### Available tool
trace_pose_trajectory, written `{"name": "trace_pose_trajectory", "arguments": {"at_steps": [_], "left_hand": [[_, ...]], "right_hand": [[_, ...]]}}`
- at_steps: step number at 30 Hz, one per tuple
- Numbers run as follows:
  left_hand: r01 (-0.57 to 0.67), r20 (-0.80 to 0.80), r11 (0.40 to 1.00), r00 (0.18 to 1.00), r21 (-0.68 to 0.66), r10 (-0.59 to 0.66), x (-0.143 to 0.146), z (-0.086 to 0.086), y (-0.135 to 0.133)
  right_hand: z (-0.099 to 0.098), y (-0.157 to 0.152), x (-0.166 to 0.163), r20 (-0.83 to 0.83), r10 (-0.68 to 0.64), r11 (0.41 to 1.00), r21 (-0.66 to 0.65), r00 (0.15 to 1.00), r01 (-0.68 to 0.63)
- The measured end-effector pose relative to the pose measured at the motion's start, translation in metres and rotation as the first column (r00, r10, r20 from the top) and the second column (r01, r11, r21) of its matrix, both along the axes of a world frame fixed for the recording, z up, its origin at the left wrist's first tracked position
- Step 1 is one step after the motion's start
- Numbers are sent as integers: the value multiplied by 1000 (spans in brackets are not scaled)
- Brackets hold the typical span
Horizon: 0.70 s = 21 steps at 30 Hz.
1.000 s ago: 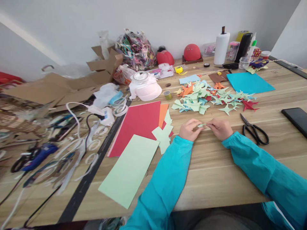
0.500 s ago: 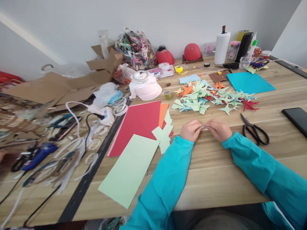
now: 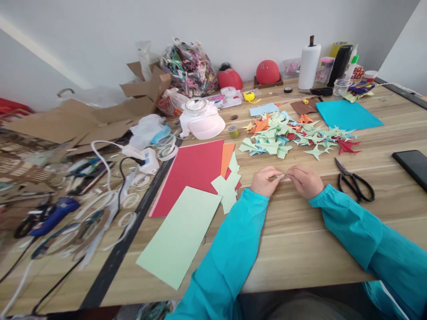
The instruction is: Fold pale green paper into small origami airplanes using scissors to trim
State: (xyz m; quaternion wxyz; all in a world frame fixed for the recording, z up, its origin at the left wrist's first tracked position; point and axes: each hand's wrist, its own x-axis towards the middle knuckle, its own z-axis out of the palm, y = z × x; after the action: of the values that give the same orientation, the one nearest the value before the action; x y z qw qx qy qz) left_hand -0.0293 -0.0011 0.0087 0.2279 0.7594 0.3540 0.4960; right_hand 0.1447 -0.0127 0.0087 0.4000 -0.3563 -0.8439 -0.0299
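Between my fingertips is a small piece of pale green paper, mostly covered by the fingers. My left hand pinches it from the left, and my right hand is closed on its right end. Just beyond the hands lies a pile of folded paper stars in green, orange, blue and red. Flat green paper cutouts lie left of my left hand, overlapping a red sheet and an orange sheet. Black-handled scissors rest right of my right hand, blades partly apart.
A long pale green sheet lies at front left. White cables and tape loops spread beyond a black strip. A phone lies at right. Behind the stars are a blue sheet, a thread spool and a white bottle.
The fingers of both hands have shifted slightly around the small paper, and a little more of its green shows at my left fingertips. Everything else stays in place.
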Motion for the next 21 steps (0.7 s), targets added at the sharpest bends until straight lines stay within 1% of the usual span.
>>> {"name": "trace_pose_trajectory", "arguments": {"at_steps": [3,5,8,11,17,21], "left_hand": [[-42,28,995,999,-85,44,-1,6,-2],[-44,37,993,998,-111,49,-2,9,-2],[-13,58,994,998,-105,20,-4,10,-1],[2,73,996,997,-84,4,-5,7,0],[57,38,995,998,-85,-53,-4,3,0],[99,5,993,995,-69,-99,-4,2,1]], "right_hand": [[1,0,0,-20,-5,1000,-2,1000,5],[1,1,1,-34,-14,1000,-11,999,14],[0,0,1,-49,-16,999,-40,999,14],[-1,-1,0,-37,-6,997,-72,999,3],[-4,2,1,49,41,991,-131,998,-34],[-6,3,2,107,35,986,-169,994,-17]]}}
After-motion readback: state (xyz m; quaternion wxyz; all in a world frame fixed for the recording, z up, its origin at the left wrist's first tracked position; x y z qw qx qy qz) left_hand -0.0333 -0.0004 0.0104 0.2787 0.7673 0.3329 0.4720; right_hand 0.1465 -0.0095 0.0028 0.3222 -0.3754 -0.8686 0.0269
